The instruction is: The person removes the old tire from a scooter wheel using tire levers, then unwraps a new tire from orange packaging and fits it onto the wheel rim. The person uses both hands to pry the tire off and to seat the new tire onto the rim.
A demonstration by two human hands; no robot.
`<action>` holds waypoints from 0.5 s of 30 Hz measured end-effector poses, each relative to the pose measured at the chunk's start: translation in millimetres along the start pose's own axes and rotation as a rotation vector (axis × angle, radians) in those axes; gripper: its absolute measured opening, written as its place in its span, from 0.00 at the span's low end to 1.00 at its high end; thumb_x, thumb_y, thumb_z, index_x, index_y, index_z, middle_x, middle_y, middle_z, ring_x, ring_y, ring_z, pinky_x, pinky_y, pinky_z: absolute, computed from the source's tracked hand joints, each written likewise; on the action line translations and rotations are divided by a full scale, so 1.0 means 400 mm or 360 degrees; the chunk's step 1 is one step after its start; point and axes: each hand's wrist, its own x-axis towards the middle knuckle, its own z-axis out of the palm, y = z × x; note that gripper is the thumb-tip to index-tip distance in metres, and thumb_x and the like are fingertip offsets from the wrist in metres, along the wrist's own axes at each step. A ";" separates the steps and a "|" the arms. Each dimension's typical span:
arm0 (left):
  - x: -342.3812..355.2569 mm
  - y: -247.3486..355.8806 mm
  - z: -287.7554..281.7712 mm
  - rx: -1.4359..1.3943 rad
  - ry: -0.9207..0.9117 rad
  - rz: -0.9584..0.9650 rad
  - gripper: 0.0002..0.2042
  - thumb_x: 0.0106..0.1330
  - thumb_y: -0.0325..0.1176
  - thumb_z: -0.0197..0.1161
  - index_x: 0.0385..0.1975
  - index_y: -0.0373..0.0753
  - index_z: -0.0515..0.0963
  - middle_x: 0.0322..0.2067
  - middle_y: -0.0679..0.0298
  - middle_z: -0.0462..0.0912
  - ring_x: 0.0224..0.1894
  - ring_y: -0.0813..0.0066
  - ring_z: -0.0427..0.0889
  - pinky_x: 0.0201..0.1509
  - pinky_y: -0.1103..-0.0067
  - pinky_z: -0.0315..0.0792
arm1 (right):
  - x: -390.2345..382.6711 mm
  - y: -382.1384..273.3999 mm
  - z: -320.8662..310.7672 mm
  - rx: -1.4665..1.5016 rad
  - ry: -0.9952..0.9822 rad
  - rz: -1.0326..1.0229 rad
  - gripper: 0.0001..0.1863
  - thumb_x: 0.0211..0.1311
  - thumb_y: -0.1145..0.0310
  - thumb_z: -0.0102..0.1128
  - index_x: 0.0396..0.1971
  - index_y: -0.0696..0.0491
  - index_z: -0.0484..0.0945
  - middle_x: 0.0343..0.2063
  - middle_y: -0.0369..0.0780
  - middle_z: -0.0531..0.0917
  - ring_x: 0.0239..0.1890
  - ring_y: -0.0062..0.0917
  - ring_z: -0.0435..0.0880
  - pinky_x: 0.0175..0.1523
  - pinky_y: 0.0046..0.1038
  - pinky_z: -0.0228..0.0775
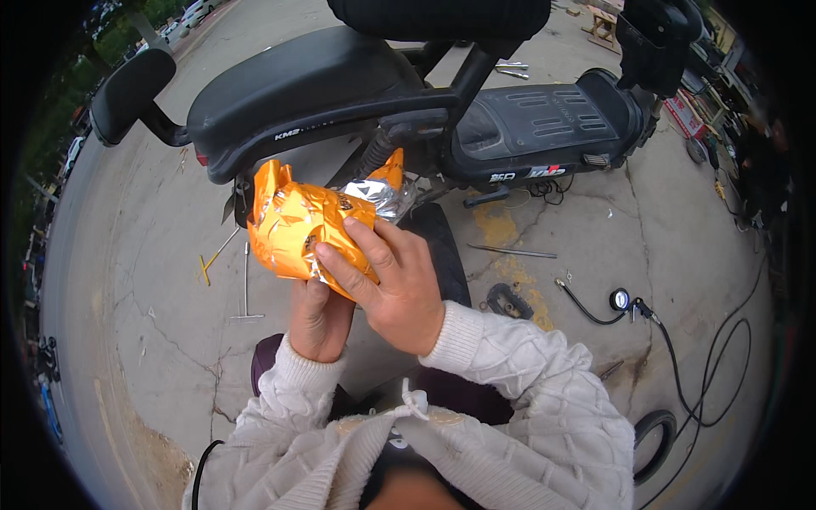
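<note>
A crumpled, shiny orange foil bag [297, 223] is between my hands, in front of the rear end of a black electric scooter [314, 81]. My left hand [321, 319] holds the bag from below, its fingertips hidden behind the foil. Across the bag's right side lies my right hand [399, 285], thumb and fingers pressed on it. Silver foil [382, 197] and some clear plastic show at the bag's far right end, with another orange flap beyond. Whatever is inside the bag cannot be seen.
T-handled wrenches [246, 285] lie on the concrete at left. To the right are a long metal rod [512, 252], a black pedal-like part [508, 299], a tyre inflator gauge [620, 299] with its hose [705, 374], and a small tyre [654, 444]. The scooter stands just ahead.
</note>
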 end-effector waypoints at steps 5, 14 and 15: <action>0.001 -0.018 -0.119 -0.0132 0.0068 0.0140 0.43 0.55 0.51 0.74 0.67 0.41 0.59 0.64 0.63 0.67 0.65 0.65 0.68 0.70 0.66 0.63 | -0.004 -0.011 0.023 0.0147 -0.0132 -0.0089 0.34 0.54 0.73 0.65 0.63 0.42 0.70 0.61 0.44 0.67 0.59 0.41 0.68 0.57 0.38 0.65; 0.007 0.015 -0.264 -0.0360 0.0176 -0.0165 0.34 0.58 0.40 0.68 0.64 0.37 0.62 0.58 0.56 0.74 0.58 0.59 0.76 0.64 0.65 0.71 | -0.005 -0.023 0.017 0.1130 -0.0787 0.0119 0.42 0.54 0.72 0.65 0.69 0.57 0.56 0.70 0.47 0.56 0.68 0.46 0.59 0.70 0.39 0.53; 0.007 0.017 -0.264 -0.0314 0.0183 -0.0197 0.34 0.58 0.41 0.67 0.64 0.38 0.62 0.58 0.56 0.74 0.58 0.58 0.76 0.63 0.63 0.72 | 0.005 0.002 0.008 0.1184 -0.0884 0.0051 0.42 0.55 0.70 0.66 0.69 0.57 0.57 0.69 0.47 0.59 0.67 0.45 0.61 0.70 0.39 0.55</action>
